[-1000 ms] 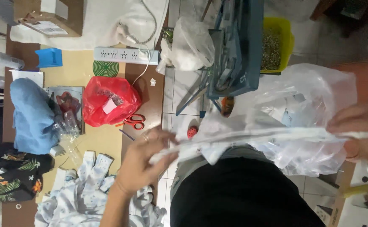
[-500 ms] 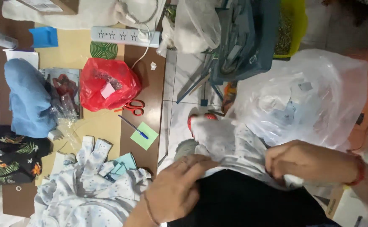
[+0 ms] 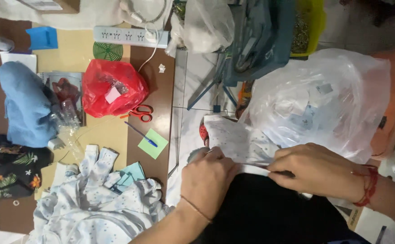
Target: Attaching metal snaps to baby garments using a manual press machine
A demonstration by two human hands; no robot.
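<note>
Both hands press a folded white garment [image 3: 240, 142] with small dots onto the dark lap: left hand [image 3: 206, 180] flat, fingers curled over its edge; right hand [image 3: 315, 169] pinching the fold. Soft, thin cloth. Behind, a crinkly clear plastic bag [image 3: 324, 99]; left, a wooden bench [image 3: 154, 90].

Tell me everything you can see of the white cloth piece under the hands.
The white cloth piece is thin, soft fabric with a fine pale dotted print. It lies flat across the person's dark lap, one end reaching toward the clear plastic bag. The left hand and right hand press and pinch its near edge.
</note>
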